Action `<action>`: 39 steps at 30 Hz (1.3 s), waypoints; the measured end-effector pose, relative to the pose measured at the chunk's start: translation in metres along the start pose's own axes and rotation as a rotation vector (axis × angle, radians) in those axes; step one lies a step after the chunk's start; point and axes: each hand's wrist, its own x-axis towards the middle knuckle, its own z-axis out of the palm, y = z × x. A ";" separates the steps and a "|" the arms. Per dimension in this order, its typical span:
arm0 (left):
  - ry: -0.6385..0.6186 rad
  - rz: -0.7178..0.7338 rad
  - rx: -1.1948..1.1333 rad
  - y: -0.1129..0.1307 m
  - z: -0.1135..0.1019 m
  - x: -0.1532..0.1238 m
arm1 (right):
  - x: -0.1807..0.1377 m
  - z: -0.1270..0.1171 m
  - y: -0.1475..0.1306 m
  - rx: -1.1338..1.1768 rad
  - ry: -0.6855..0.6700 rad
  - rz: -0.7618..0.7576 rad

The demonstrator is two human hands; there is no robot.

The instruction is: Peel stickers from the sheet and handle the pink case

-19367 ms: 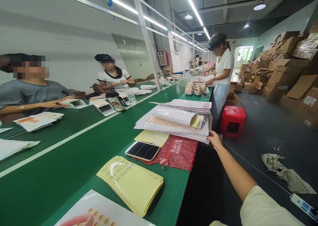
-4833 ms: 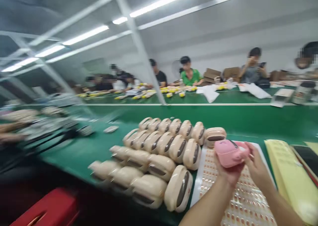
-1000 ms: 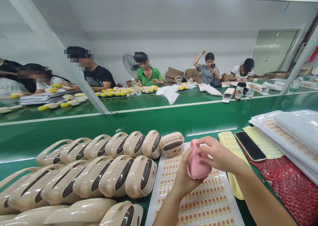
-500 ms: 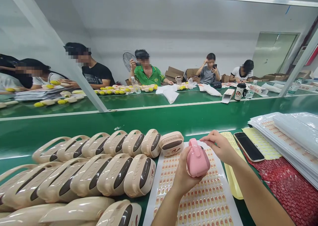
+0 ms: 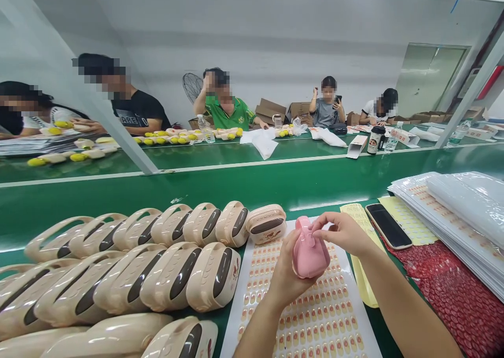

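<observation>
My left hand (image 5: pixel 285 274) is wrapped round a small pink plastic case (image 5: pixel 309 252) and holds it upright above a white sheet of small orange stickers (image 5: pixel 315 316). My right hand (image 5: pixel 342 233) is pinched, with its fingertips pressed on the top of the pink case near its handle. What the pinch holds, if anything, is too small to make out. To the left, rows of beige cases with dark windows (image 5: pixel 169 266) lie on the green table (image 5: pixel 307 185).
A black phone (image 5: pixel 388 225) lies on yellow sticker sheets (image 5: pixel 358 266) to the right, beside red packets (image 5: pixel 449 284) and a pile of white sheets (image 5: pixel 457 200). Several people sit across the green belt with yellow and beige parts (image 5: pixel 165 137), a cup (image 5: pixel 375 139) and bottles.
My right hand has come down from above the pink case onto its top. The pink case has stayed in my left hand. The view has shifted slightly to the right.
</observation>
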 end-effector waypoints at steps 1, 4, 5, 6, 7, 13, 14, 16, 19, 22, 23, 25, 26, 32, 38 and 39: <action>-0.002 0.000 0.000 0.000 0.000 0.000 | 0.000 0.000 0.000 -0.046 -0.004 0.001; -0.009 -0.011 0.022 -0.002 0.000 -0.002 | 0.002 0.002 0.000 -0.173 -0.003 0.041; -0.010 -0.015 0.031 -0.002 0.000 -0.003 | 0.002 0.002 0.000 -0.192 -0.007 0.054; -0.011 -0.019 0.036 -0.002 0.000 -0.004 | 0.003 0.002 0.000 -0.201 -0.013 0.060; -0.013 -0.024 0.036 -0.002 0.000 -0.004 | 0.003 0.003 0.001 -0.202 -0.020 0.060; -0.008 -0.046 0.017 -0.002 0.001 -0.005 | 0.003 0.006 0.003 -0.146 -0.007 0.048; -0.007 -0.044 0.017 -0.002 0.001 -0.005 | 0.004 0.007 0.003 -0.139 -0.005 0.044; -0.002 -0.045 0.015 -0.001 0.001 -0.005 | 0.004 0.009 0.004 -0.132 0.005 0.032; 0.003 -0.052 -0.004 0.001 0.000 -0.004 | 0.004 0.010 0.005 -0.130 0.029 0.018; 0.009 -0.057 -0.014 0.001 0.000 -0.003 | 0.004 0.011 0.005 -0.138 0.031 0.014; 0.014 -0.060 -0.015 0.001 0.001 -0.004 | 0.004 0.011 0.005 -0.143 0.028 0.011; 0.019 -0.071 -0.012 -0.001 0.002 -0.005 | 0.004 0.011 0.005 -0.156 0.028 0.009; 0.019 -0.079 -0.012 -0.002 0.003 -0.005 | 0.005 0.011 0.005 -0.167 0.028 0.008; 0.025 -0.118 -0.034 -0.006 0.005 -0.007 | 0.002 0.006 0.005 -0.275 -0.022 -0.015; 0.012 -0.075 0.005 -0.006 0.004 -0.006 | -0.005 -0.004 0.006 -0.334 -0.083 -0.054; 0.000 -0.059 0.010 -0.005 0.005 -0.007 | -0.004 -0.004 0.007 -0.329 -0.101 -0.051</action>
